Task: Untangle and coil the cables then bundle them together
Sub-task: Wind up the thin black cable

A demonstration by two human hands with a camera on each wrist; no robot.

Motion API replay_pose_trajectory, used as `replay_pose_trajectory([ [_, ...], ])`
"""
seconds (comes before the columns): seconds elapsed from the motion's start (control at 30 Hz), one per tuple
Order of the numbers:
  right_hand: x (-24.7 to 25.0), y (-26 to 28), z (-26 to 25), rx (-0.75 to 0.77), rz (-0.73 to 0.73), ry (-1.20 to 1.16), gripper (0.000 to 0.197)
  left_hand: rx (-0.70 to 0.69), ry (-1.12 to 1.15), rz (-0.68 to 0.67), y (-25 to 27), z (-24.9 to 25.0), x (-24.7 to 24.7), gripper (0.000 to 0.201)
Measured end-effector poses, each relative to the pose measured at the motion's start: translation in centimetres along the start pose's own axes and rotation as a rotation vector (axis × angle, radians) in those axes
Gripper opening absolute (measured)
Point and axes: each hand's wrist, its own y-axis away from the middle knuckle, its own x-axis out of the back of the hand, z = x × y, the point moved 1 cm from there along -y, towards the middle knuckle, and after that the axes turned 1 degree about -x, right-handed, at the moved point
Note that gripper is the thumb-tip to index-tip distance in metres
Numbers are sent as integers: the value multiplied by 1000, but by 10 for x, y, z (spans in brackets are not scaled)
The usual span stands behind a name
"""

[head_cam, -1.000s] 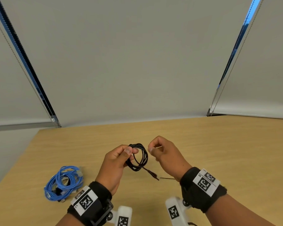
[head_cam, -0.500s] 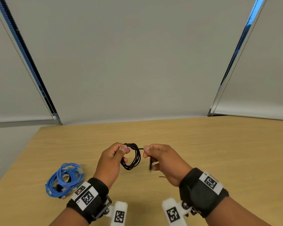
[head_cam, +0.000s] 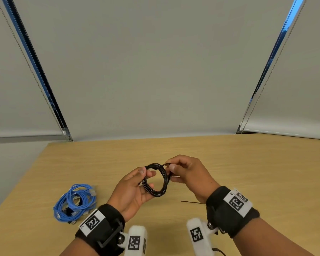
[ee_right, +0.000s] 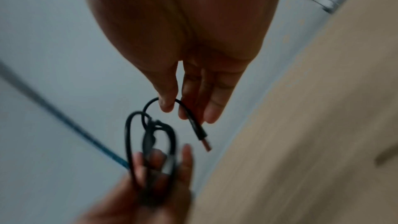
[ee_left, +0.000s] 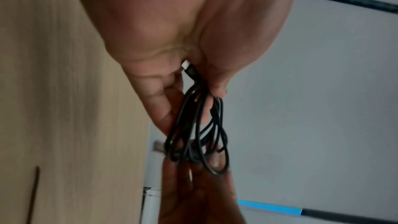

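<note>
A thin black cable (head_cam: 156, 179) is wound into a small coil held above the wooden table (head_cam: 248, 172). My left hand (head_cam: 135, 189) pinches the coil's left side between thumb and fingers; the left wrist view shows the loops (ee_left: 198, 135) hanging from that pinch with a white-tipped plug (ee_left: 186, 65) by the palm. My right hand (head_cam: 185, 172) pinches the cable's loose end (ee_right: 172, 103) at the coil's upper right, and its USB plug (ee_right: 202, 140) sticks out below the fingers. A coiled blue cable (head_cam: 75, 203) lies on the table at the left.
A thin dark tie (head_cam: 191, 201) lies on the table just in front of my right wrist. The table's left edge runs close past the blue coil. Window blinds (head_cam: 155, 71) stand behind the table's far edge.
The right hand took up the loose plug end that hung below the coil and brought it to the coil's top right. The coil has turned to face me more fully.
</note>
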Motion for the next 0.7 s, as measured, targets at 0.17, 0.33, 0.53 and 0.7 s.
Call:
replay_pose_trajectory([
  [0.17, -9, 3, 6, -142, -19, -544, 12, -13, -147, -20, 2, -9, -7, 25],
  [0.33, -16, 9, 7, -186, -16, -392, 12, -105, -190, 38, 2, -8, -18, 26],
  [0.53, -34, 15, 2, -73, -47, -63, 34, -212, -178, 169, -2, -8, -25, 29],
  [0.7, -30, 8, 3, -50, -72, 375, 24, -272, -130, 200, -1, -10, -21, 25],
])
